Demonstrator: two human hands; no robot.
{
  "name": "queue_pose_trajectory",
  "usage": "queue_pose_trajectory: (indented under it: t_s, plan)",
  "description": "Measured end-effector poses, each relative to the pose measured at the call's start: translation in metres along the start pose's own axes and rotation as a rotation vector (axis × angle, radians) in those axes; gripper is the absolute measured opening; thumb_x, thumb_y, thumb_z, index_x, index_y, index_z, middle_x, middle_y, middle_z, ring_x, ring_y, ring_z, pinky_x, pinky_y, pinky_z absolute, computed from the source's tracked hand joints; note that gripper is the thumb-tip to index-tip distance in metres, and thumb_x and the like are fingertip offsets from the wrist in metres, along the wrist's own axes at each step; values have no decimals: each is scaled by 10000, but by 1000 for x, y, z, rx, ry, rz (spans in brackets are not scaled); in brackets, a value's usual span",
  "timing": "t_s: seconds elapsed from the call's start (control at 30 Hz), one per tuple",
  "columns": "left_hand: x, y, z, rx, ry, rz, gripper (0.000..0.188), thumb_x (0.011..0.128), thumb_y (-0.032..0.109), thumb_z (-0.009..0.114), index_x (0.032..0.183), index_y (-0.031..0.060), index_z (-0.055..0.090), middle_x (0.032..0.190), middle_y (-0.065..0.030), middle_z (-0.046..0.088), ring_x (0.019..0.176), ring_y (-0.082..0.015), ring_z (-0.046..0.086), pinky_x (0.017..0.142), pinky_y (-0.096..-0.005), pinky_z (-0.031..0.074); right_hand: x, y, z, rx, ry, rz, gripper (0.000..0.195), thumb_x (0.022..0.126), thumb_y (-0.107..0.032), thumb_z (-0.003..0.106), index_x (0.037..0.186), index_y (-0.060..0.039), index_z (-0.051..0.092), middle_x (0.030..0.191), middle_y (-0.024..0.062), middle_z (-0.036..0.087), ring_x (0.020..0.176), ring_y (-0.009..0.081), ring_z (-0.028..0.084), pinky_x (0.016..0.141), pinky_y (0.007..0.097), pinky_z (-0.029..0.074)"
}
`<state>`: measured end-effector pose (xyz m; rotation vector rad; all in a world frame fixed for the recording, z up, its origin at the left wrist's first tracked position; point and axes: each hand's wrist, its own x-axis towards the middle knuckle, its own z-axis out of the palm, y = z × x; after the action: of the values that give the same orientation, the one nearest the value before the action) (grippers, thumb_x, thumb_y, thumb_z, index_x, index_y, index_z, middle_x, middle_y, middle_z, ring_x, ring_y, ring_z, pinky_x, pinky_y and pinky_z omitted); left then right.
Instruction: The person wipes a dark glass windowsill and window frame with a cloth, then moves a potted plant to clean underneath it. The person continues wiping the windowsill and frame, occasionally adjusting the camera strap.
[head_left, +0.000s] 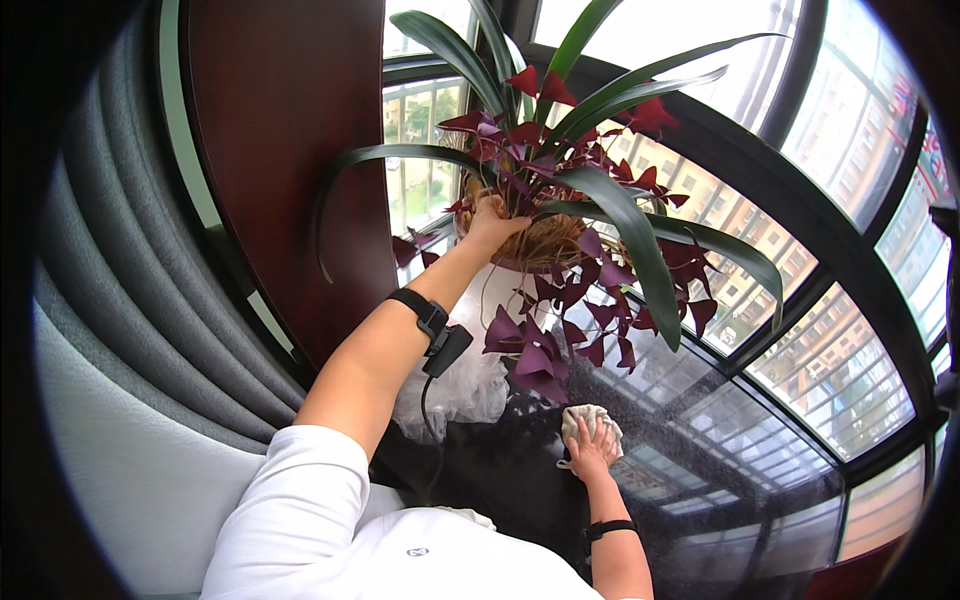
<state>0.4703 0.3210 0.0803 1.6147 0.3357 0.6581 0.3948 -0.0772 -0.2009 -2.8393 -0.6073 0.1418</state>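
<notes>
A potted plant with long strap-shaped green leaves (626, 236) and purple, triangular oxalis leaves (536, 364) stands before me. My left hand (491, 225) reaches to the near left side of its pot (517, 264) and grips it at the rim, beside brown fibrous matter (551, 236); some fingertips are hidden. Lower right, my right hand (594, 448) lies over a bunched, light-coloured cloth (589, 414), pressing it onto a glossy black ledge (510, 465). Crumpled clear plastic (457, 397) spreads on the ledge below the pot.
Dark-framed windows (750, 157) curve around the far and right sides. A dark red wooden panel (292, 150) rises on the left, next to a grey pleated curtain (150, 285) and a white padded surface (135, 450). A strapped black device (448, 350) with a cable sits on my left forearm.
</notes>
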Motion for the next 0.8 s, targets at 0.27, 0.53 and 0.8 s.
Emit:
queue_pose_trajectory:
  t_s: [0.27,0.53,0.8]
  plan:
    - [11,2,12,-190,-58,-6,602,757,113,766,1235,-25,426,996,-74,605,918,-160,593,819,-267,453,3,0,4,-8,32,-7,589,910,-479,470,1452,-310,312,1545,117,110,1416,380,69,1110,560,85]
    - [13,-12,-2,-442,-177,65,416,763,24,727,1122,-5,518,889,-37,627,797,-121,610,741,-260,471,3,-1,4,-13,32,-15,596,912,-474,474,1459,-312,300,1543,111,106,1420,381,55,1119,551,76]
    - [-29,9,-17,-394,-320,98,164,856,75,615,1017,72,586,954,5,634,875,-99,596,764,-255,447,2,1,2,-15,50,-12,590,912,-476,469,1455,-310,309,1544,120,121,1418,381,75,1115,552,80]
